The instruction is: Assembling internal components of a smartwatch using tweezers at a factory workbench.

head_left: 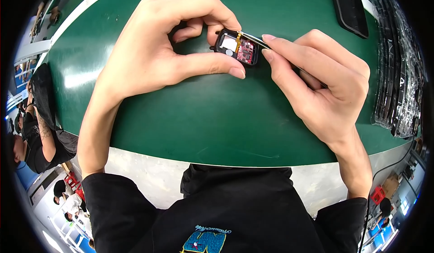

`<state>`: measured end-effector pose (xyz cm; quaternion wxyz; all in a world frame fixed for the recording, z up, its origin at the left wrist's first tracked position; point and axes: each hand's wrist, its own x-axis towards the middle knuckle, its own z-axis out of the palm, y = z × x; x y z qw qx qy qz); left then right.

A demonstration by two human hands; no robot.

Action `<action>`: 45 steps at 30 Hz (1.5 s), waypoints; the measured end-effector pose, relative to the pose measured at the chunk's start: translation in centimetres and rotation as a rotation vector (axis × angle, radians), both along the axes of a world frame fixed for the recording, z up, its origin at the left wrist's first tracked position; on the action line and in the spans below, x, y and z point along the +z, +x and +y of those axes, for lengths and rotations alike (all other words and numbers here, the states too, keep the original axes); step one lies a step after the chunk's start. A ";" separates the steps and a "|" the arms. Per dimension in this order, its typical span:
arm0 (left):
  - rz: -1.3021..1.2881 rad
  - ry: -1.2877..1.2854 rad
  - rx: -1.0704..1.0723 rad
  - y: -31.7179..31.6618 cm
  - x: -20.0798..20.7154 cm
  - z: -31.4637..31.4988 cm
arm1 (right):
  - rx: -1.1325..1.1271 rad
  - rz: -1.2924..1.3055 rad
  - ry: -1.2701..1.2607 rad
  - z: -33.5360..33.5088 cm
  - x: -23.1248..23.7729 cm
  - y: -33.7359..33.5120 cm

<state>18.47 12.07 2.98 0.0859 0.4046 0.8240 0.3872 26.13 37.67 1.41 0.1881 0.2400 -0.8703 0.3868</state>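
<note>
Between the thumb and fingers of my left hand (pixel 167 49) is a small black device casing (pixel 256 59), its inside exposed. A red circuit board (pixel 246 50) fills its right part, and a white block (pixel 228 43) and a grey round part lie at its left. A yellow-brown strip runs between them. My right hand (pixel 323 74) pinches a thin pair of tweezers (pixel 254 39), whose tip reaches the casing's upper edge near the strip. Whether the tip grips anything is too small to tell.
The casing is held over a green table (pixel 203 117). At the far right lies a black phone (pixel 349 9). Beside it is a stack of black trays wrapped in clear plastic (pixel 398 72). A person in black (pixel 45 138) sits at the left, past a dark mesh chair back.
</note>
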 end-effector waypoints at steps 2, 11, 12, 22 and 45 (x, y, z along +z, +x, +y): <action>-0.007 0.003 -0.011 -0.2 -0.1 -0.1 | 0.017 -0.035 -0.025 0.1 0.0 0.0; -0.107 0.035 -0.082 -1.1 -0.3 -1.1 | 0.057 -0.297 -0.156 0.5 0.9 0.1; -0.105 0.031 -0.086 -1.2 -0.3 -1.1 | 0.064 -0.301 -0.164 0.5 0.9 0.0; -0.045 0.007 -0.115 -1.2 0.1 -0.8 | 0.066 -0.342 -0.139 0.6 1.1 0.1; 0.041 0.035 -0.172 -1.0 -0.3 -0.5 | 0.079 -0.283 -0.137 0.5 0.6 0.2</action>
